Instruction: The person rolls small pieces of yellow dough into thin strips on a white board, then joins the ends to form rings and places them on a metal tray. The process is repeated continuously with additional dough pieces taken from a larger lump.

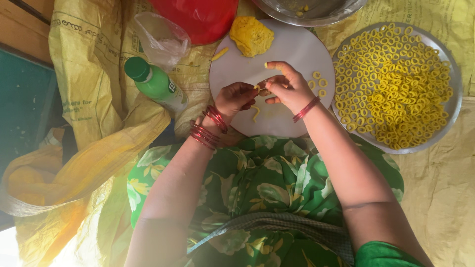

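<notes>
Around you lies a yellow woven sack [89,59] spread as a ground cover, with a green plastic bottle [156,84] on its side to your left, a crumpled clear plastic bag [161,37] just beyond it, and a red vessel [198,17] and a steel bowl [311,10] at the far edge. To your right sits a wide steel plate [448,113] heaped with small yellow dough rings [391,84]. In front of your lap is a round white board [292,49]; a lump of yellow dough [251,35] rests on its far side, a short dough stick [220,53] lies near its left rim, and three finished rings [319,83] sit by your right wrist. Nothing blocks your hands. Your left hand [235,99] and right hand [287,86] meet above the middle of the board, fingers drawn together, pinching a thin dough strand [258,88] between them; another curled strand [256,112] lies on the board just below.
</notes>
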